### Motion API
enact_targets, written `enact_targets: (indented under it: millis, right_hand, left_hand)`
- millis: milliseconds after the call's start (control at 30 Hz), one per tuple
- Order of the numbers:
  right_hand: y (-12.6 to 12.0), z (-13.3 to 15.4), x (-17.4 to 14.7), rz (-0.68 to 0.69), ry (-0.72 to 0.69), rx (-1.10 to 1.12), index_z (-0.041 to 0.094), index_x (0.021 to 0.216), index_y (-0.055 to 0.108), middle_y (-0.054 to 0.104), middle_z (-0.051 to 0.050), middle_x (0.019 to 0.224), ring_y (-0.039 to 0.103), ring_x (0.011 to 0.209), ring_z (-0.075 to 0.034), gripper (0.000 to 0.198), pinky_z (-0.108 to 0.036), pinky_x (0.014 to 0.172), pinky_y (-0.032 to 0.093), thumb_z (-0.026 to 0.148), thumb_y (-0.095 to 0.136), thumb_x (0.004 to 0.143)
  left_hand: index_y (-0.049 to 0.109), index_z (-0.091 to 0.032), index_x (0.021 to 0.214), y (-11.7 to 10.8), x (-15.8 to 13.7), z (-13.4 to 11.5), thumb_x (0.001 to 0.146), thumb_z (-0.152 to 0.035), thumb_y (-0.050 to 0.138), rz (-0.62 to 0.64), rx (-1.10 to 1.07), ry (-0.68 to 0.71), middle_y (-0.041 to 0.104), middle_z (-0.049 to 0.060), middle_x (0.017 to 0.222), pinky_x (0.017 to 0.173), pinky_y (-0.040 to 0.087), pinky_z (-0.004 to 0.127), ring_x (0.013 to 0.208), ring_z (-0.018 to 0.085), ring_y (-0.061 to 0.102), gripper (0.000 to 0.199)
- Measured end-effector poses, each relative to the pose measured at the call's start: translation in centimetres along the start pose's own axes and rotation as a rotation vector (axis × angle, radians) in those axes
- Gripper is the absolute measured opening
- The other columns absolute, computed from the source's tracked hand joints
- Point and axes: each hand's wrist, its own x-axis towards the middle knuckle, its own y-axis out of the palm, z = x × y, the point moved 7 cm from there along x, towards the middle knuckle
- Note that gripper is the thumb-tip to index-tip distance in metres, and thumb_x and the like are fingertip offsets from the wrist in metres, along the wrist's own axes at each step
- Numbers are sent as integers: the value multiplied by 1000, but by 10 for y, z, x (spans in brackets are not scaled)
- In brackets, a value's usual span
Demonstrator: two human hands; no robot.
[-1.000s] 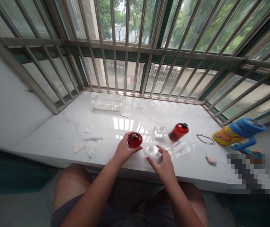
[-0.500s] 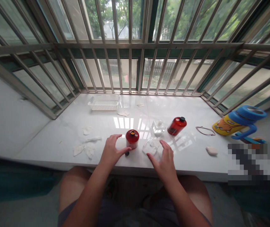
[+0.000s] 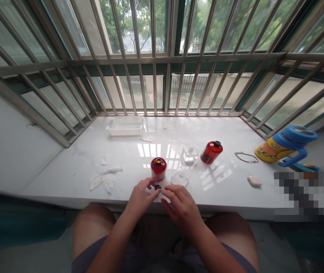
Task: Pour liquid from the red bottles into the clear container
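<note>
My left hand (image 3: 142, 193) pinches a small black bottle cap (image 3: 157, 187) between thumb and fingers, low over the front of the white sill. Just to the right, my right hand (image 3: 182, 203) reaches toward the cap with its fingers apart and nothing in them. Behind the cap stands an uncapped red bottle (image 3: 158, 170), upright, its round neck opening showing. A clear glass bottle (image 3: 180, 177) lies beyond my right fingers, and a second clear bottle (image 3: 190, 154) stands behind it. Another red bottle (image 3: 212, 152), with a black cap on, is farther right.
A white plastic basket (image 3: 125, 131) sits at the back left. Crumpled tissues (image 3: 102, 184) lie on the left. To the right are a thin cord loop (image 3: 246, 157), a pale soap-like piece (image 3: 254, 181) and a blue-yellow flask (image 3: 281, 148). Metal bars (image 3: 166, 58) line the window.
Both hands have come together in front of the uncapped red bottle. My left hand has taken hold of the black cap, and my right hand has moved left toward it.
</note>
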Motion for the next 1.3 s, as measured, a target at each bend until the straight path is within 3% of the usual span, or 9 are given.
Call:
enact_targets:
  millis: [133, 300, 400, 467, 533, 700, 867, 1033, 1300]
  right_hand:
    - [3, 6, 9, -8, 26, 131, 27, 139, 63, 72, -11, 129, 71, 115, -27, 40, -44, 96, 65, 13, 63, 102]
    - [-8, 7, 32, -81, 25, 208, 27, 136, 64, 75, -8, 124, 70, 116, -23, 39, -40, 99, 63, 10, 65, 102]
    - [-16, -3, 58, -140, 56, 162, 26, 131, 67, 76, -8, 120, 70, 115, -22, 32, -38, 101, 61, 13, 68, 102]
    - [-14, -14, 77, -135, 78, 108, 24, 128, 70, 76, -9, 120, 70, 114, -23, 27, -40, 101, 60, 16, 66, 103]
    - [-4, -25, 93, -77, 81, 59, 22, 126, 72, 76, -10, 120, 69, 112, -25, 24, -42, 99, 61, 17, 64, 104]
    - [29, -41, 108, 74, 49, -15, 20, 128, 76, 76, -11, 120, 67, 108, -29, 28, -45, 96, 61, 18, 59, 105]
    - [19, -36, 96, 25, 95, 35, 22, 138, 68, 74, -10, 129, 65, 114, -29, 33, -46, 102, 57, 20, 57, 107]
    - [-10, -37, 81, -91, 345, 43, 21, 133, 63, 72, -6, 94, 63, 93, -26, 30, -43, 86, 56, 34, 62, 105]
    - [5, -37, 92, -71, 247, 73, 22, 123, 63, 67, -12, 121, 61, 117, -29, 20, -48, 105, 51, 22, 56, 104]
  left_hand:
    - [67, -22, 117, 11, -14, -10, 80, -47, 86, 71, -622, -238, 78, 7, 103, 78, 53, 33, 89, 21, 71, 49]
    - [67, -20, 117, 9, -17, -25, 80, -50, 88, 51, -862, -298, 76, 8, 106, 71, 50, 28, 77, 13, 65, 52]
    - [65, -20, 119, -15, -5, -22, 88, -55, 78, -134, -715, -181, 76, 11, 111, 78, 55, 32, 92, 19, 70, 49]
    - [64, -22, 121, -34, 5, -22, 90, -53, 76, -283, -473, -59, 74, 12, 122, 89, 58, 37, 110, 24, 70, 45]
    - [62, -24, 130, -43, 15, -25, 89, -47, 79, -341, -227, 46, 68, 12, 139, 104, 57, 44, 128, 27, 65, 50]
    - [49, -28, 154, -31, 47, -37, 76, -23, 85, -186, 15, 138, 53, 9, 162, 128, 41, 53, 150, 31, 52, 87]
    - [56, -27, 146, -16, 64, -42, 76, -15, 79, -100, -12, 134, 68, 7, 146, 119, 52, 48, 132, 29, 67, 75]
    - [56, -28, 147, -14, 61, -37, 78, -28, 86, -125, -24, 134, 69, 8, 144, 115, 54, 48, 128, 29, 69, 75]
    - [60, -26, 140, -13, 62, -40, 78, -20, 84, -128, -28, 174, 69, 8, 144, 117, 52, 48, 131, 28, 67, 67]
